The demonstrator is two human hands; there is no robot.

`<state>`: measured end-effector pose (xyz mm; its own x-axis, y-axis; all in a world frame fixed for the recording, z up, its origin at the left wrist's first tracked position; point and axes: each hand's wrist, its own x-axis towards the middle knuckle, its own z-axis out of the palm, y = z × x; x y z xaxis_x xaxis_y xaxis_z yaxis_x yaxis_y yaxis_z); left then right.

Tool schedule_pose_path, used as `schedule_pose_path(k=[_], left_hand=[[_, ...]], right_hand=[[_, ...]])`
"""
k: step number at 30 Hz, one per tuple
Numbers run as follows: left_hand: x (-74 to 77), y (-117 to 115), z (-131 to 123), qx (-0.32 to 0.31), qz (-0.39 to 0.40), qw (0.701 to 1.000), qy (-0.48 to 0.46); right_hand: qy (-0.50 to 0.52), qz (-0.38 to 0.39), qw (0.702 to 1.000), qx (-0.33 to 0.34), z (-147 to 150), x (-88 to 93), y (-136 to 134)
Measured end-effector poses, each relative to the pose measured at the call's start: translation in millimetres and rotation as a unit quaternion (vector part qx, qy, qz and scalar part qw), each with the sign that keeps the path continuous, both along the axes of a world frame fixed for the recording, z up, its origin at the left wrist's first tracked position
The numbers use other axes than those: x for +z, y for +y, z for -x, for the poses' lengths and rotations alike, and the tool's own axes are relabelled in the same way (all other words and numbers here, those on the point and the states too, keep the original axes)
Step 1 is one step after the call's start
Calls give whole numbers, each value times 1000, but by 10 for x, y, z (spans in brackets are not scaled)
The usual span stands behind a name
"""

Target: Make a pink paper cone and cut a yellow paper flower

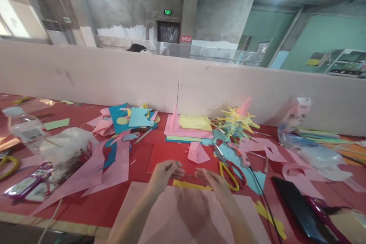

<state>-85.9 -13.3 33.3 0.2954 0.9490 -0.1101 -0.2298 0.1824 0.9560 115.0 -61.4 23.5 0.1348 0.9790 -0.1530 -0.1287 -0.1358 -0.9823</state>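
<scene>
My left hand (pixel 166 171) hovers over the near edge of a red sheet (pixel 164 154), its fingers stretched toward the right and nothing visible in them. Facing it across a small gap is my right hand (pixel 213 180), also open, with fingers pointing left. Just beyond them a folded pink paper piece (pixel 198 153) stands on the red sheet. Yellow paper strips (pixel 191 185) lie below the hands, on the far edge of a large pink sheet (pixel 160 217). Scissors with yellow and red handles (pixel 233 175) rest close to my right hand.
Behind stand a pink paper cone (pixel 174 120), yellow paper (pixel 196 122) and a spiky yellow paper piece (pixel 238 118). A glue gun (pixel 243 156) trails a black cord. Paper scraps (pixel 114 164) and a bottle (pixel 24 126) lie left; a black phone (pixel 297 207) lies right. A pale partition (pixel 128 80) closes the back.
</scene>
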Motion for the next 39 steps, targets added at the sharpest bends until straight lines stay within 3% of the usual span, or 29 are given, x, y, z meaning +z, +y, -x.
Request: schedule_pose_path(k=[2, 6, 9, 11, 14, 22, 28, 32, 35, 39], left_hand=[[18, 46, 149, 11, -11, 1000, -14], [-60, 147, 335, 111, -79, 985, -110], [-209, 220, 369, 57, -6, 959, -278], [-312, 253, 361, 34, 70, 932, -355], [-413, 274, 319, 6, 107, 911, -398], [-416, 243, 205, -5, 67, 947, -313], [-433, 265, 208, -8, 37, 958, -285], [-465, 305, 220, -30, 29, 955, -293], [-498, 330, 232, -31, 35, 954, -295], [-558, 347, 247, -44, 20, 956, -290]], right_hand=[[-146, -14, 987, -58, -171, -54, 35], [-325, 4, 930, -169, -465, -130, 135], [-383, -69, 890, -239, -475, -187, 264], [-437, -122, 863, -223, -380, -227, 369], [-489, -128, 847, -167, -174, -271, 520], [-567, -52, 802, -180, 147, -316, 873], [-604, -76, 769, -195, 291, -426, 956], [-661, -88, 730, -149, 310, -464, 946], [-674, -78, 727, -104, 268, -498, 975], [-655, -83, 745, -98, 189, -554, 1019]])
